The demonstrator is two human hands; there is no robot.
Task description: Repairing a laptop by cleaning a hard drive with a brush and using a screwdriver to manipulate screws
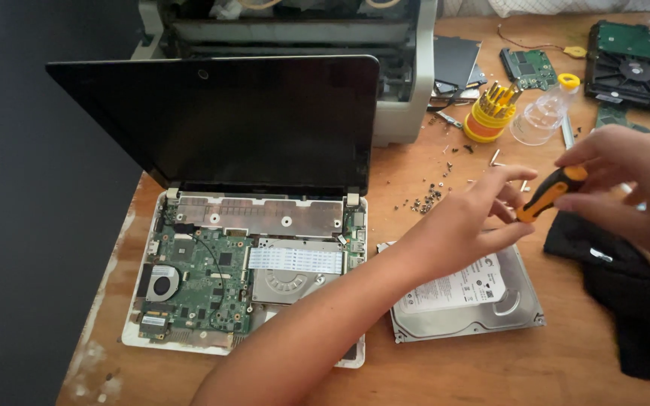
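Both hands meet over the wooden desk (445, 368) at 3 o'clock of the opened laptop (242, 278). The right hand (633, 180) grips an orange-black screwdriver (551, 193); the left hand (475, 218) pinches its tip, fingers nearly closed, above a hard drive (475, 301).

Orange-and-black screwdriver (547, 194), green circuit board (201, 282), black cloth (633, 293).

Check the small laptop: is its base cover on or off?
Off: the laptop shows its bare green circuit board, fan and ribbon cable.
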